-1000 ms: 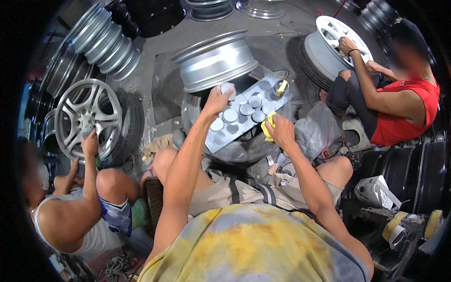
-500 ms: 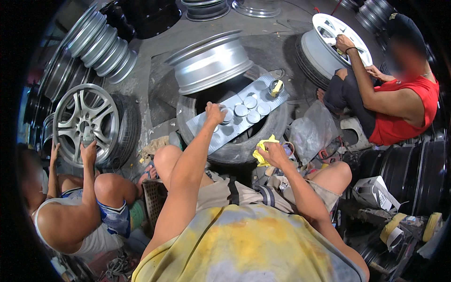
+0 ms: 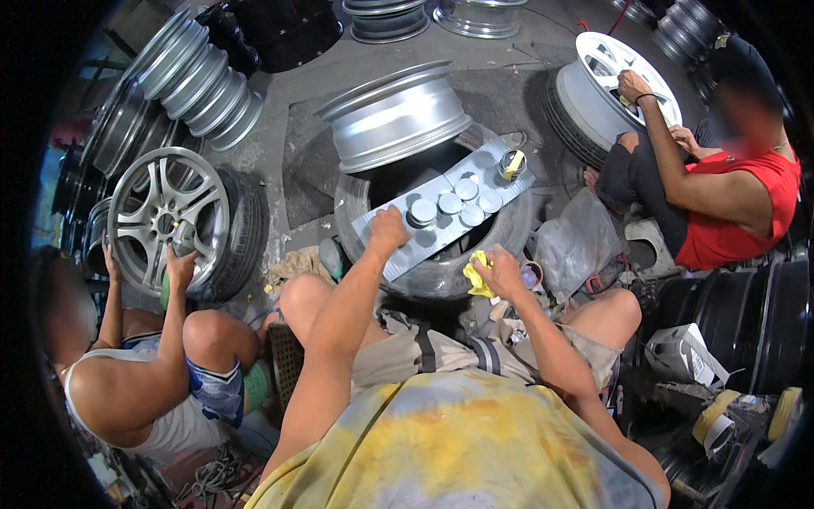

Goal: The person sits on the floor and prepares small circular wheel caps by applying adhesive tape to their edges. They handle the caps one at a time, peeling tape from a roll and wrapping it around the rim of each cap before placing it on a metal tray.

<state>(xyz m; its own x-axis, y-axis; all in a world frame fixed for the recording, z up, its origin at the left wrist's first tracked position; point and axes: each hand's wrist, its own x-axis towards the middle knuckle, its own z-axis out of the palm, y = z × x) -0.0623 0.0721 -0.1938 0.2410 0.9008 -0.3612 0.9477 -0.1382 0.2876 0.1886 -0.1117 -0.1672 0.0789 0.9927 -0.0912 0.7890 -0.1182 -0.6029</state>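
Note:
My right hand (image 3: 502, 276) is closed on a crumpled yellow cloth (image 3: 479, 273), held near the front edge of a tire (image 3: 424, 288) lying flat before me. Across that tire rests a silver-painted board (image 3: 398, 265). My left hand (image 3: 388, 227) is over the board's left part with its fingers curled down; whatever is in them is hidden. Just right of it sits a stack of round silver caps (image 3: 421, 212), apart from the hand. Several single caps (image 3: 449, 203) lie farther right. A small can (image 3: 512, 165) with a yellow strip across its top stands at the board's far right.
A silver rim (image 3: 398, 119) leans on the tire's far side. On the left, a person in a white top (image 3: 127, 390) handles a spoked wheel (image 3: 170, 222). On the right, another in red (image 3: 738, 212) works at a white wheel (image 3: 610, 93). A plastic bag (image 3: 577, 242) lies between.
My left hand has come off the cap stack, moving left and toward me. My right hand stays near the tire's front edge with the yellow cloth. The whole view has shifted slightly.

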